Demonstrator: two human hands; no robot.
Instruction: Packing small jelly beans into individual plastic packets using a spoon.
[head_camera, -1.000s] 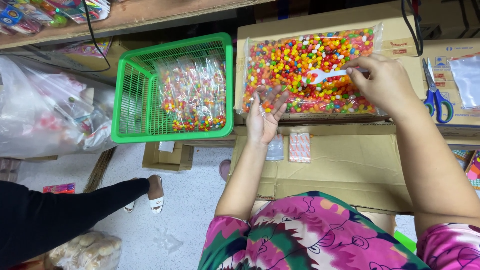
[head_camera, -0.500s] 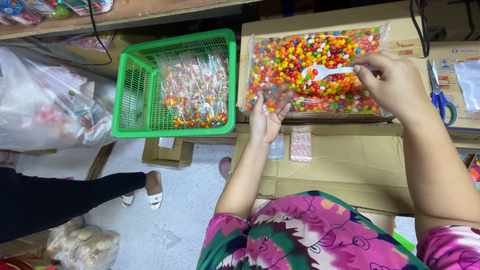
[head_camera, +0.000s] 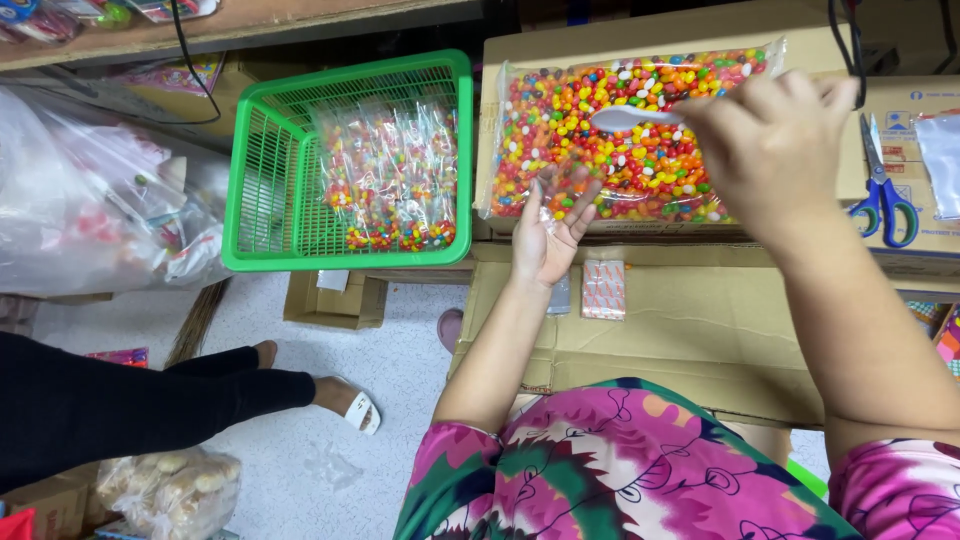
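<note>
A big clear bag of many-coloured candies (head_camera: 640, 140) lies open in a cardboard box (head_camera: 640, 40). My right hand (head_camera: 775, 140) holds a white plastic spoon (head_camera: 630, 118) over the candies, its bowl pointing left. My left hand (head_camera: 550, 225) is at the near edge of the candy bag, palm up, pinching a small clear plastic bag (head_camera: 560, 190) that holds a few candies. To the left, a green plastic basket (head_camera: 260, 180) holds several small filled candy bags (head_camera: 390, 180).
Blue-handled scissors (head_camera: 885, 200) and a clear zip bag (head_camera: 940, 160) lie on a box at right. Flat cardboard (head_camera: 700, 320) covers my lap area, with two small packets (head_camera: 603, 290) on it. Another person's leg in black (head_camera: 150, 400) stretches across the floor at left.
My right hand has lifted the spoon up and toward me, away from the candy pile. My left hand with the small bag stays at the bag's near edge. The view has shifted slightly.
</note>
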